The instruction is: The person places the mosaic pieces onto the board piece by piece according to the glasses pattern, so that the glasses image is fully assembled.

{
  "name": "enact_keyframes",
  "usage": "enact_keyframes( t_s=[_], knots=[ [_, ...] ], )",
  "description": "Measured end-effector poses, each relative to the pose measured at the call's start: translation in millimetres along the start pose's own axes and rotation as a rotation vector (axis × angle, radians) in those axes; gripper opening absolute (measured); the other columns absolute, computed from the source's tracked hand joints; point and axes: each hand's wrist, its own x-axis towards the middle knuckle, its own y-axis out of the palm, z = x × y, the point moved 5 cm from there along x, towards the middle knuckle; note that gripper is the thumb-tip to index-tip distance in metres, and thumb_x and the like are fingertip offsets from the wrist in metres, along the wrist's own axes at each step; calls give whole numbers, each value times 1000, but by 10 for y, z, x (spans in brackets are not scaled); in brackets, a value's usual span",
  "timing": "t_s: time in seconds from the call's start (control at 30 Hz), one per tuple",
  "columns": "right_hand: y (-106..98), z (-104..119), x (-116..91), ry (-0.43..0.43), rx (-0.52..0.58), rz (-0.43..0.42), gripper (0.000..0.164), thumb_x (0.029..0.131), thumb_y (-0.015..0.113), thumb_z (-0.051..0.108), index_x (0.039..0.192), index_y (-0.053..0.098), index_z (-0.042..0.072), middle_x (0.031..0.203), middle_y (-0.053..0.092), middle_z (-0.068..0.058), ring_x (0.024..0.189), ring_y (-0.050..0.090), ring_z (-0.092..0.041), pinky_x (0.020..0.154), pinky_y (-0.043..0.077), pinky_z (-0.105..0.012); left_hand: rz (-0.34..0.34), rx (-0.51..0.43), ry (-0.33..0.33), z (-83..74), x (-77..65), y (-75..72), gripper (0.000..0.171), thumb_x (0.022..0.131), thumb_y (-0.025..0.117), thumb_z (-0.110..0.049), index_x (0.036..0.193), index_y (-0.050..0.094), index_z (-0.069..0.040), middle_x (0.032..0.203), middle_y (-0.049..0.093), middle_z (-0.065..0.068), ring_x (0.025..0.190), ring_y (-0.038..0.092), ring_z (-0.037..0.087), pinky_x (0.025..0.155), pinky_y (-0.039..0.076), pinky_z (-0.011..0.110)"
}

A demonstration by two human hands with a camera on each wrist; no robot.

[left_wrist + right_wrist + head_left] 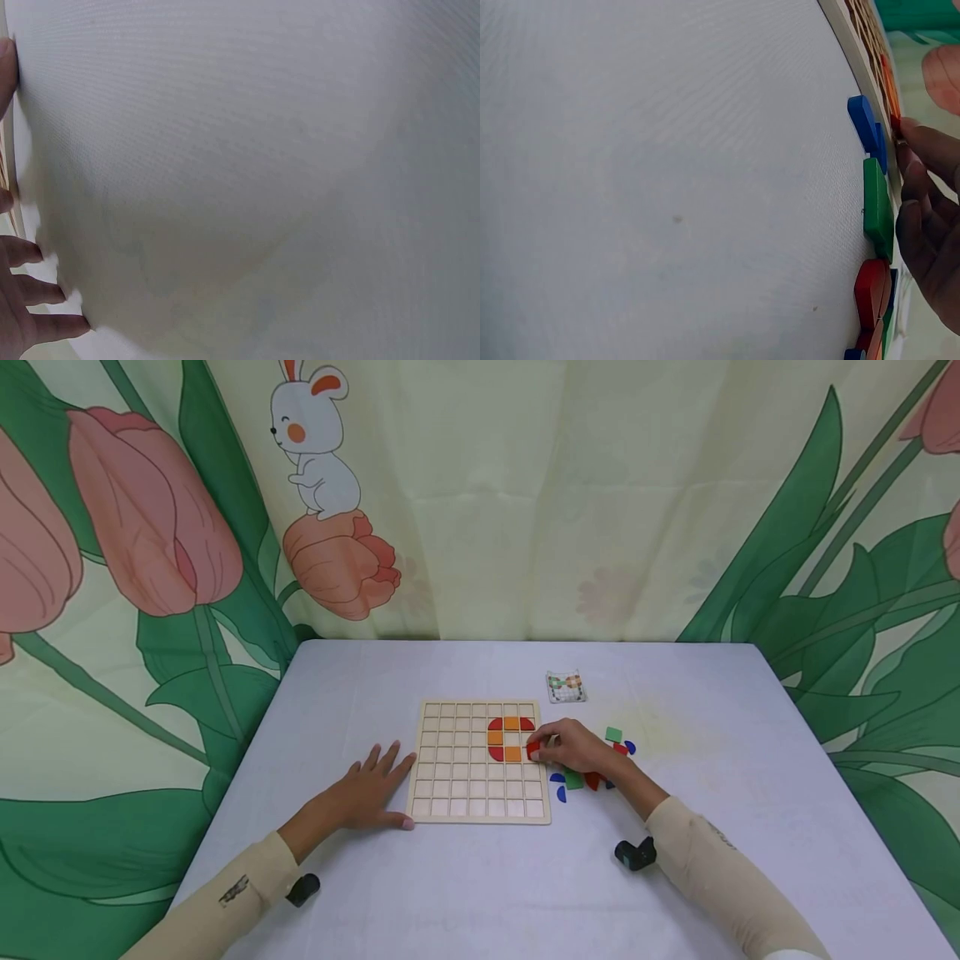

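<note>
Sleeves (255,870): beige, reaching in.
Left hand (367,797): fingers spread wide at the board's (480,819) left edge.
Loose pieces (573,779): unplaced, right of the board.
Right hand (576,748): fingers pinch a red piece (532,750) at the board's right side.
Laid pieces (512,724): red and orange, upper right; seemingly part done, most cells bare.

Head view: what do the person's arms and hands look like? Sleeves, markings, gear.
Left sleeve and right sleeve: beige, each with a dark marking, too small to read. A rounded black device sits beside the left sleeve, an angular black device beside the right. Left hand and right hand: bare, no gloves.
</note>
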Motion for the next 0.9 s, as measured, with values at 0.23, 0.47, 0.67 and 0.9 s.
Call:
enact_keyframes(
  t_s=[0.23, 0.47, 0.67, 0.9],
  knots=[
    [19, -2, 14, -18, -65, -14, 24, 91, 76, 25, 113, 75, 17, 87, 63, 2, 79, 55, -15, 65, 47, -23, 3, -4, -2, 5, -16, 24, 112, 76, 67, -76, 161, 23, -16, 167, 14, 21, 151, 13, 51, 111, 28, 71],
    [45, 38, 38, -13, -120, -5, 24, 90, 77, 28, 112, 75, 20, 87, 64, 5, 79, 55, -15, 68, 46, -26, 0, 12, -6, 28, -4, 43, 113, 76, 66, -77, 161, 23, -17, 167, 15, 21, 151, 14, 51, 111, 28, 71],
    [37, 93, 37, -7, -136, -19, 20, 89, 78, 27, 107, 76, 18, 89, 65, 5, 81, 54, -15, 69, 46, -27, -6, 17, -2, 32, 12, 39, 113, 76, 65, -78, 161, 22, -18, 167, 14, 20, 151, 13, 51, 111, 28, 71],
    [23, 103, 44, 16, -154, -21, 20, 88, 79, 28, 107, 77, 20, 94, 66, 4, 85, 55, -16, 71, 46, -29, -9, 24, 2, 30, 23, 34, 113, 76, 65, -79, 161, 23, -17, 167, 15, 21, 151, 14, 51, 111, 29, 71]
  ],
)
